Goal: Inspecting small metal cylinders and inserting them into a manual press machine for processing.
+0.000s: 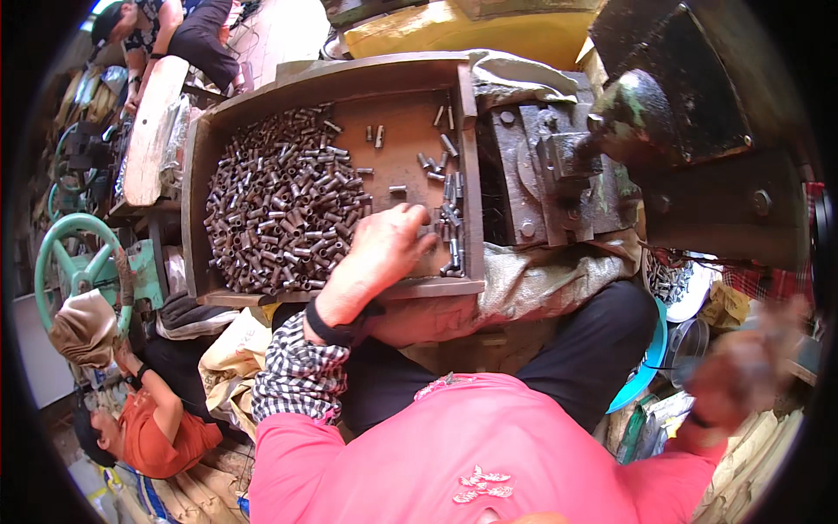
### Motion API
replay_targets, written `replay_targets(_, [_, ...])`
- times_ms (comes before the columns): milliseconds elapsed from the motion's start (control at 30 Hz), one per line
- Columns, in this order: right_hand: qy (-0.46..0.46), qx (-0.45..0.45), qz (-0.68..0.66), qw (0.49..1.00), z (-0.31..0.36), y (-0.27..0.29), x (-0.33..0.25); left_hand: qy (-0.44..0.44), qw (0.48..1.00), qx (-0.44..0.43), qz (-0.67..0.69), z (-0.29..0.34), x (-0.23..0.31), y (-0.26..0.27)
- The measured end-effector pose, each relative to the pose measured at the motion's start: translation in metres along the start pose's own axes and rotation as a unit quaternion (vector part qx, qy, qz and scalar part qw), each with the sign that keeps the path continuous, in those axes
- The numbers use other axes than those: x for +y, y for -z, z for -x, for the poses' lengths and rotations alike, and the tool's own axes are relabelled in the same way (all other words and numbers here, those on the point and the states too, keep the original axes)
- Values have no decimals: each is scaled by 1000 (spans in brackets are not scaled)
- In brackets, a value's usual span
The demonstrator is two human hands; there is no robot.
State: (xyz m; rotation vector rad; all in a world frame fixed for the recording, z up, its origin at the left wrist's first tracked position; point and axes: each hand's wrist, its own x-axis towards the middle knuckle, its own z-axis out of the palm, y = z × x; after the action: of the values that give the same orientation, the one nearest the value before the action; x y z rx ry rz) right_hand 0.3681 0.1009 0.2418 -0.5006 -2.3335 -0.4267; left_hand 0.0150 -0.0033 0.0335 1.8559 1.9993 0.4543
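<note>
A wooden tray [332, 77] lies across in front of me. Its left side is heaped with small dark metal sleeves [288, 210], and more loose ones [449, 218] line its right wall. My left hand [388, 249] is inside the tray, between the heap and that row, with its fingers bent together. Its fingertips are partly hidden, so anything pinched there does not show. Off to the right my right hand [742, 371] is smeared by motion beside a machine lever or handle area; its fingers cannot be read.
A greasy metal press [567, 166] stands right of the tray. Beyond my right knee are a white container [690, 288] of small metal parts and a blue basin [648, 375]. A person in orange [161, 428] sits at a green handwheel [78, 262] on the left; another person [161, 35] works behind.
</note>
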Motion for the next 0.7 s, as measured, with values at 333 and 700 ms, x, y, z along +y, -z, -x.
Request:
replay_targets(333, [87,-262,-70,958,-2,-268,-134,12,997,-54,-56,-9,-2,-22])
replay_targets(700, [0,-296,-184,938,-2,-275,-133,4,998,-37,-42,-2,-12,-23])
